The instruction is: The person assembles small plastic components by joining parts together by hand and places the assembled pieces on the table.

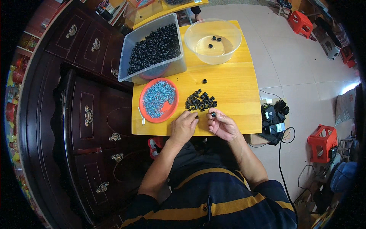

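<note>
Between the thumb and fingers of my right hand [225, 126] is a small round black cap [213, 114]. My left hand [183, 126] is closed in a pinch near the table's front edge, with a small dark piece [196, 117] at its fingertips, too small to make out. Just beyond both hands lies a loose pile of small black caps [199, 102], and one single black cap [204, 81] sits apart behind it. To the left of the pile, an orange-red plate [176, 105] holds many small shiny bluish pieces.
A grey plastic bin [182, 64] full of black parts stands at the back left. Beside it, a clear round tub [234, 47] contains 3 black caps. A dark wooden cabinet [91, 133] borders the table's left side. Red stools [322, 143] and cables are on the right-hand floor.
</note>
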Demonstrator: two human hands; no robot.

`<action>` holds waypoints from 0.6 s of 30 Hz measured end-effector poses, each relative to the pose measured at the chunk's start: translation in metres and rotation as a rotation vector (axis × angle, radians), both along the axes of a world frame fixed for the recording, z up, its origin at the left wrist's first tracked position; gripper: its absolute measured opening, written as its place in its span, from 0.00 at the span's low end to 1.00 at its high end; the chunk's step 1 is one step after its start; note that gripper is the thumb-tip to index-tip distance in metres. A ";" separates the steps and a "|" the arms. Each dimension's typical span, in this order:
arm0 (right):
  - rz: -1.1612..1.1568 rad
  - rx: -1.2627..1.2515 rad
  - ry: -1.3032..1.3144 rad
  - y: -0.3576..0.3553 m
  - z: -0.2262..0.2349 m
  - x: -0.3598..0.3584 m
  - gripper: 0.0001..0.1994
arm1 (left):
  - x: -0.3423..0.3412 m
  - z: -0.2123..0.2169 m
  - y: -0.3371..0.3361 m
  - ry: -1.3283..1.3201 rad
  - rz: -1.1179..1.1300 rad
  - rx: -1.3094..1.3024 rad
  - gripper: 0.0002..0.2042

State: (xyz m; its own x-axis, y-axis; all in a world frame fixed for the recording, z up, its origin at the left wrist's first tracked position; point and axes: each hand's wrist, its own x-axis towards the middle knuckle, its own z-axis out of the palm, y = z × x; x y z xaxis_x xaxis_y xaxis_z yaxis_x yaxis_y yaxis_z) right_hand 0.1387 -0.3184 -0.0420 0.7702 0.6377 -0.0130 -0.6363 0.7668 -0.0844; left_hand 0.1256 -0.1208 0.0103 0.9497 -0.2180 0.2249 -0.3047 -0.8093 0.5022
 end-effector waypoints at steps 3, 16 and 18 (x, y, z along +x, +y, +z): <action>0.000 -0.022 -0.014 0.000 0.000 0.000 0.13 | 0.002 -0.002 -0.002 -0.011 -0.004 0.030 0.10; 0.058 -0.206 -0.114 0.001 0.005 -0.010 0.14 | -0.014 0.010 0.001 0.205 0.098 -0.535 0.06; 0.066 -0.228 -0.126 0.005 0.007 -0.014 0.14 | -0.017 0.021 -0.001 0.219 0.123 -0.679 0.06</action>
